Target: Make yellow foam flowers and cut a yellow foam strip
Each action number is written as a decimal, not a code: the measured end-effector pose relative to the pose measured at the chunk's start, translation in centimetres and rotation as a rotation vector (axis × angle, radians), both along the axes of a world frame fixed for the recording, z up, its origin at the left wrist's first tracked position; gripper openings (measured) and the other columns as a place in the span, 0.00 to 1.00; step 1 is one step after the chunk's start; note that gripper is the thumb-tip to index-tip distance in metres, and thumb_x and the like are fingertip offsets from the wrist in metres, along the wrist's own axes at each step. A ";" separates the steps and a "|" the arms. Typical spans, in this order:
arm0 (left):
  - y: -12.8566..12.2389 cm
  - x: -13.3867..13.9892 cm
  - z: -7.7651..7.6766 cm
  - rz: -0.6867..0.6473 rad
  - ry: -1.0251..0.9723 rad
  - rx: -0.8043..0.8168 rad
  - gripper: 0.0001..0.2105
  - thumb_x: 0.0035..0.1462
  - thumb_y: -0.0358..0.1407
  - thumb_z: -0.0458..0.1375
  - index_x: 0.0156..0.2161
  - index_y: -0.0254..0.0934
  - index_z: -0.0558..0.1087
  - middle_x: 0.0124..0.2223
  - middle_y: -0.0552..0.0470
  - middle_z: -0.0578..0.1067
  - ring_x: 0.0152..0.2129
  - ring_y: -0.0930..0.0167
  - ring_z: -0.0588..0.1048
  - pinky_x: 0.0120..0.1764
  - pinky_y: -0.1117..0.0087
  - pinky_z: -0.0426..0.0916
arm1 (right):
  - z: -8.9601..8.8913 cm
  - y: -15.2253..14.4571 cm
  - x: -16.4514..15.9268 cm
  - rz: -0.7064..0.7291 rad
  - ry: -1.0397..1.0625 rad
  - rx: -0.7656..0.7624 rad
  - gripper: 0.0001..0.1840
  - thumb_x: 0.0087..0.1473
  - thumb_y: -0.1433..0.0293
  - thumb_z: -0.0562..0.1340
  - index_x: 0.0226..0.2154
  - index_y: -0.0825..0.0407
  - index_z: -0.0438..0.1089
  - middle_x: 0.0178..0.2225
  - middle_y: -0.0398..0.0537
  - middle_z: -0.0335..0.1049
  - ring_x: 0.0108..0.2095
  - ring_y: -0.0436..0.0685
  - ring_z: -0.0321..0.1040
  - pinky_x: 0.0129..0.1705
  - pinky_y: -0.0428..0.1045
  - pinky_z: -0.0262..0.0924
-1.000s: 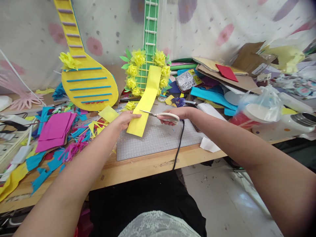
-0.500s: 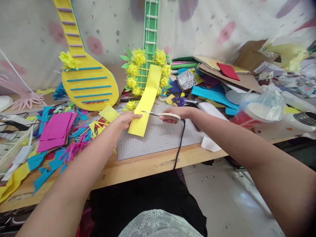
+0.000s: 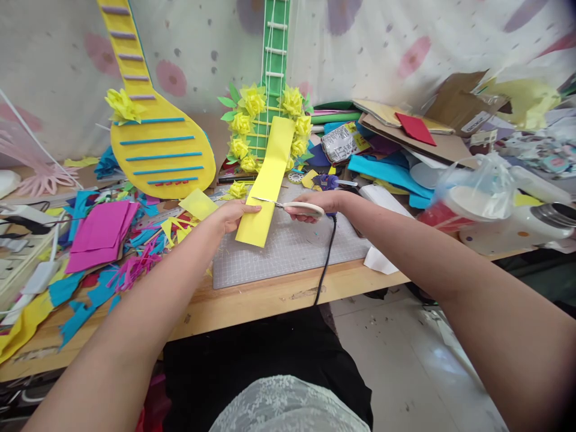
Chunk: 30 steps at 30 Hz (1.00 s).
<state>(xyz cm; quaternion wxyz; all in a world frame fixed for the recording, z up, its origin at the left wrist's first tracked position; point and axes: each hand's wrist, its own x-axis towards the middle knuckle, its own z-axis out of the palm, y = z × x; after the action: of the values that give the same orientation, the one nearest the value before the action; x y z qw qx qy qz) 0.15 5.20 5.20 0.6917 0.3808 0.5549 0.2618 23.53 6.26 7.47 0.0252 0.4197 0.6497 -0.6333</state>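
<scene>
My left hand (image 3: 234,215) pinches the left edge of a long yellow paper strip (image 3: 275,153) near its lower end, thumb on top. In my right hand (image 3: 308,207) is a pair of scissors (image 3: 302,209) with pale handles. Their blades lie across the strip from the right, the tip close to my left thumb. The strip slants up and away over a grey cutting mat (image 3: 288,258), its far end in front of a green paper guitar (image 3: 275,66) edged with yellow paper flowers (image 3: 252,101).
A yellow guitar-shaped piece (image 3: 166,141) leans at the back left. Magenta sheets (image 3: 99,231) and coloured scraps cover the left side. A glue gun (image 3: 324,181) with a black cord (image 3: 327,264) lies behind my right hand. A lidded cup (image 3: 468,207) stands at right.
The scissors have shifted slightly left and up, so the blades reach farther across the strip. My left hand keeps its pinch, and the view has moved a little.
</scene>
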 end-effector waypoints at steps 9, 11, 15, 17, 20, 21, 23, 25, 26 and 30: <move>0.1 0.1 -0.2 0.003 -0.024 -0.024 0.09 0.45 0.28 0.63 0.35 0.32 0.75 0.36 0.43 0.79 0.35 0.63 0.78 0.42 0.63 0.72 | -0.2 0.2 0.2 -0.031 -0.025 0.073 0.24 0.48 0.50 0.61 0.26 0.56 0.61 0.17 0.35 0.52 0.15 0.40 0.49 0.16 0.40 0.45; 0.1 0.0 -0.2 0.001 -0.022 -0.034 0.07 0.47 0.28 0.62 0.35 0.32 0.75 0.35 0.43 0.79 0.34 0.64 0.78 0.41 0.64 0.73 | -0.3 0.3 0.3 -0.028 -0.024 0.090 0.24 0.48 0.50 0.61 0.27 0.55 0.61 0.17 0.35 0.52 0.15 0.40 0.49 0.16 0.40 0.45; 0.2 0.0 -0.1 -0.011 -0.033 -0.038 0.07 0.47 0.28 0.62 0.35 0.31 0.75 0.36 0.42 0.79 0.36 0.63 0.77 0.43 0.63 0.71 | -0.2 0.3 0.1 -0.033 -0.035 0.089 0.24 0.48 0.50 0.61 0.27 0.55 0.61 0.17 0.36 0.54 0.15 0.41 0.51 0.16 0.40 0.47; 0.1 0.1 0.0 -0.009 -0.031 -0.040 0.08 0.47 0.28 0.62 0.36 0.31 0.75 0.36 0.42 0.79 0.36 0.63 0.77 0.44 0.62 0.70 | -0.2 0.3 -0.1 -0.023 -0.020 0.072 0.24 0.48 0.50 0.61 0.27 0.56 0.61 0.18 0.37 0.54 0.16 0.41 0.52 0.17 0.40 0.48; 0.0 0.3 0.1 0.000 -0.026 -0.039 0.08 0.48 0.27 0.61 0.36 0.31 0.75 0.36 0.43 0.79 0.36 0.64 0.77 0.45 0.62 0.70 | -0.2 0.5 -0.6 0.002 0.007 0.049 0.24 0.48 0.50 0.61 0.27 0.56 0.62 0.18 0.37 0.55 0.16 0.42 0.52 0.17 0.40 0.49; -0.1 0.4 0.1 0.002 -0.027 -0.036 0.07 0.48 0.27 0.60 0.36 0.32 0.75 0.35 0.43 0.79 0.35 0.64 0.77 0.44 0.63 0.70 | -0.3 0.6 -0.7 0.005 0.008 0.047 0.24 0.48 0.50 0.61 0.27 0.56 0.62 0.18 0.37 0.55 0.16 0.42 0.52 0.17 0.40 0.49; -0.1 0.5 0.1 0.003 -0.034 -0.031 0.07 0.49 0.27 0.60 0.36 0.32 0.75 0.34 0.44 0.79 0.35 0.65 0.77 0.44 0.64 0.70 | -0.5 0.7 -0.9 -0.005 0.003 0.052 0.24 0.48 0.50 0.61 0.27 0.55 0.62 0.17 0.37 0.54 0.16 0.42 0.51 0.17 0.40 0.48; -0.1 0.5 0.1 0.004 -0.039 -0.029 0.07 0.49 0.27 0.60 0.37 0.31 0.75 0.34 0.44 0.79 0.33 0.65 0.77 0.43 0.64 0.71 | -0.6 0.9 -1.0 -0.025 -0.001 0.070 0.24 0.48 0.50 0.61 0.26 0.55 0.62 0.17 0.36 0.53 0.15 0.42 0.50 0.16 0.40 0.46; -0.1 0.5 0.0 0.004 -0.041 -0.029 0.07 0.49 0.28 0.60 0.37 0.31 0.75 0.34 0.43 0.79 0.32 0.66 0.77 0.43 0.64 0.71 | -0.7 0.9 -1.0 -0.034 -0.001 0.081 0.23 0.48 0.50 0.61 0.26 0.55 0.61 0.16 0.36 0.52 0.15 0.41 0.49 0.16 0.40 0.46; -0.2 0.6 0.0 0.006 -0.058 -0.025 0.07 0.50 0.27 0.60 0.37 0.31 0.75 0.33 0.44 0.79 0.30 0.67 0.77 0.41 0.65 0.71 | -0.7 0.7 -1.1 -0.051 -0.020 0.107 0.24 0.47 0.50 0.62 0.25 0.55 0.61 0.15 0.35 0.52 0.14 0.41 0.49 0.15 0.40 0.45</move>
<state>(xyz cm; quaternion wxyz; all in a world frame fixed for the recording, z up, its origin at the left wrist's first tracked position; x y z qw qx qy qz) 0.72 5.03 5.17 0.7116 0.3628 0.5389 0.2677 22.46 6.93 6.80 -0.0068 0.4431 0.6716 -0.5938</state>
